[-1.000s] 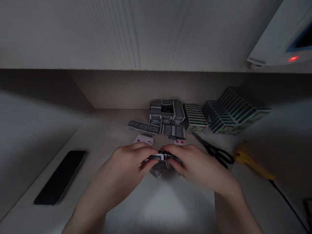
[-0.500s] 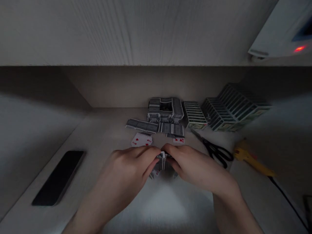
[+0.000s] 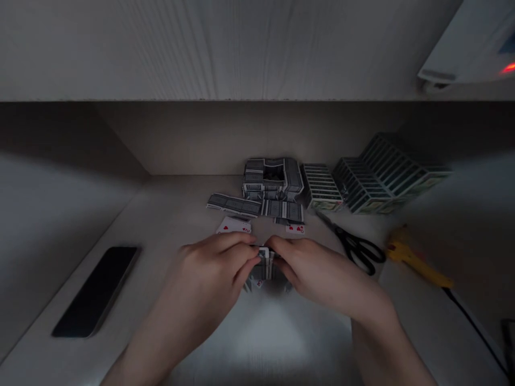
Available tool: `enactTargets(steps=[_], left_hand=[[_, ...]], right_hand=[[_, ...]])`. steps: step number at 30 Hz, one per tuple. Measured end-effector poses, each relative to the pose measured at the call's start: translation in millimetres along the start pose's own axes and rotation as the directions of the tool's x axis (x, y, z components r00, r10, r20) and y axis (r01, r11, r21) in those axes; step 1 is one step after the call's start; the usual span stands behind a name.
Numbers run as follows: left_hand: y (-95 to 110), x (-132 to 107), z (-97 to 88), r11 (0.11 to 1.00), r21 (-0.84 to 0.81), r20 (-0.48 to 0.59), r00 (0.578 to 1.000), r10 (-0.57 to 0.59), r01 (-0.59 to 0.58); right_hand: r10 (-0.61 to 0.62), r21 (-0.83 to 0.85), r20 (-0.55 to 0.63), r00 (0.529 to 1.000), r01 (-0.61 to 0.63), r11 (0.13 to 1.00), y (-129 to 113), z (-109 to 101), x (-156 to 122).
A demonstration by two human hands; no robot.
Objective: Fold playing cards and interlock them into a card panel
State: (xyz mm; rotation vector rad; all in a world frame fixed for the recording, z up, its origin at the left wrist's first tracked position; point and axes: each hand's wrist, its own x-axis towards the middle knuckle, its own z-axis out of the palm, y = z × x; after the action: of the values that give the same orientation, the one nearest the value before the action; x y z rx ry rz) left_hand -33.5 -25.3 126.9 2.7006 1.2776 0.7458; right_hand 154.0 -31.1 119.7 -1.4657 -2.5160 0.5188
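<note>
The head view looked down at a pale table point(image 3: 177, 214) under an overhanging white panel point(image 3: 201, 48). The left hand point(image 3: 213, 262) and right hand point(image 3: 322, 273) were together near the middle of the view, their fingertips point(image 3: 253, 257) closing from both sides on a small bundle of playing cards point(image 3: 265, 265). More cards stood or leaned just under the bundle, partly hidden by the fingers, so I could not tell how they were joined.

The main landmark was a card block point(image 3: 272, 177), a squarish build of stacked cards with a dark hollow in its top, and it sat beyond the hands. Just to its right stood a ribbed stack of cards point(image 3: 322, 187), and farther right stood a larger ribbed stack point(image 3: 386, 177). These looked finished, with their rows set neatly. Just in front of the card block lay flat strips of cards point(image 3: 241, 206), and nearer the hands lay two face-up heart cards point(image 3: 233, 226), seemingly still unused.

To the right of the card block and nearer the camera lay black-handled scissors point(image 3: 358, 249), with a yellow tool point(image 3: 410, 256) beyond them. Well to the left of the card block lay a black phone point(image 3: 95, 292). A white device point(image 3: 458, 43) with a red light was fixed high to the right of it.
</note>
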Motion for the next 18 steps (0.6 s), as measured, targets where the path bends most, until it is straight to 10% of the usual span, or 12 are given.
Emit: enactTargets(steps=[18], left_hand=[[-4.8,10.5,5.9,0.992,-0.122,0.27,0.963,0.012,0.022]], right_hand=[[0.009,-0.006,0.012,1.0,-0.009,1.0,-0.1,3.5,0.2]])
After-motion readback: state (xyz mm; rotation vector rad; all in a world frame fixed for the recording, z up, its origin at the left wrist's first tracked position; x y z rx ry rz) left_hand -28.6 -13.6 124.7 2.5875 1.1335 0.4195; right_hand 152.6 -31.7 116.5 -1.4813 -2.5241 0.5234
